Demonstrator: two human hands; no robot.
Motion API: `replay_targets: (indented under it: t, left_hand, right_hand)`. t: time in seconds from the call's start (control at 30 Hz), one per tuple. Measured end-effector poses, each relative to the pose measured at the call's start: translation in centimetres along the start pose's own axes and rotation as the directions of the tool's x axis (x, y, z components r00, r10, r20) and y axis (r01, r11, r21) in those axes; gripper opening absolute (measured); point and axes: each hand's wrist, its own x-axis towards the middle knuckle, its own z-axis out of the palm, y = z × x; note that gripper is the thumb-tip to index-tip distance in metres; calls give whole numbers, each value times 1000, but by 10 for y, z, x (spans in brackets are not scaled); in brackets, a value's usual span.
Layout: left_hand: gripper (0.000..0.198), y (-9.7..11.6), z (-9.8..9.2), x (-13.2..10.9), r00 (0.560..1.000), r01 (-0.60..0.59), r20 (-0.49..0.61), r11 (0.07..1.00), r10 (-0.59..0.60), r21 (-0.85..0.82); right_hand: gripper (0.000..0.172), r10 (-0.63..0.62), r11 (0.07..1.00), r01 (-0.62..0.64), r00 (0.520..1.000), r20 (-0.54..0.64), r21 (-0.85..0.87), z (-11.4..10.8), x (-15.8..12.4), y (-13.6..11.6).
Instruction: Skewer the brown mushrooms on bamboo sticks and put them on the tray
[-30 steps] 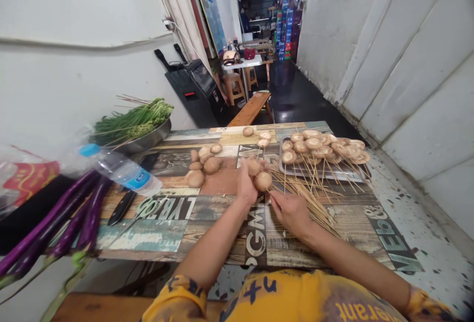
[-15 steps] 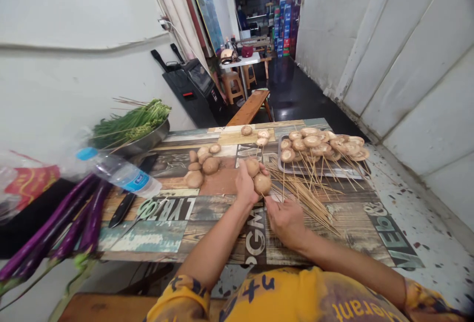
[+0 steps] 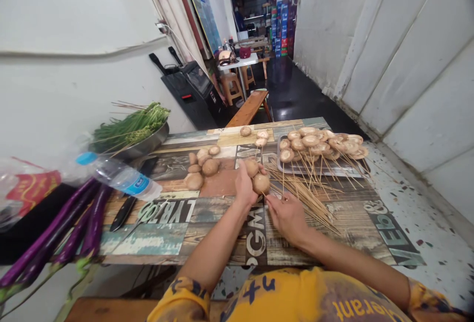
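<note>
Two brown mushrooms point(image 3: 261, 182) sit one above the other in my left hand point(image 3: 246, 183), whose fingers wrap round them from the left and behind. My right hand point(image 3: 289, 217) pinches a thin wooden skewer point(image 3: 265, 195) that meets the underside of the lower mushroom; how deep it goes is hidden. Beside my right hand lies a loose pile of bare skewers point(image 3: 307, 196). Several loose mushrooms point(image 3: 202, 166) are grouped to the left of my left hand. Farther back lie skewered mushrooms point(image 3: 261, 138) and a single mushroom point(image 3: 245, 131).
A tray point(image 3: 326, 168) piled with skewered mushrooms stands at right. On the left are a water bottle point(image 3: 122, 176), a black-handled knife point(image 3: 124, 211), purple eggplants point(image 3: 94, 221) overhanging the table edge and a metal bowl point(image 3: 148, 141) of greens. A wooden bench point(image 3: 248, 108) stands beyond the table.
Almost nothing differs. Both hands keep the same hold on the mushrooms and skewer, and the view has shifted very slightly.
</note>
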Motion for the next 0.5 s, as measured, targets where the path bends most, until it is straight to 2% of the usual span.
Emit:
replay_targets:
  t: [0.07,0.17,0.27,0.33,0.5]
  left_hand:
    - [47,6,-1,2,1000,-1,5,998,2,-70]
    - [46,15,-3,6,999,-27,-51,986,19,-162]
    - [42,19,-3,8,993,-10,-113,974,-16,-224]
    - [41,19,-2,7,992,17,-117,964,-50,-266]
    - [46,17,1,5,995,41,-77,953,-67,-299]
  right_hand:
    - [28,51,998,-52,998,36,33,-1,-1,3]
    - [28,19,999,-22,996,89,41,0,-4,5]
    - [27,-83,996,82,994,68,20,3,-7,5]
    - [26,-129,992,129,991,27,-1,6,-8,4]
    - [23,-149,988,148,988,-26,-42,9,-9,2]
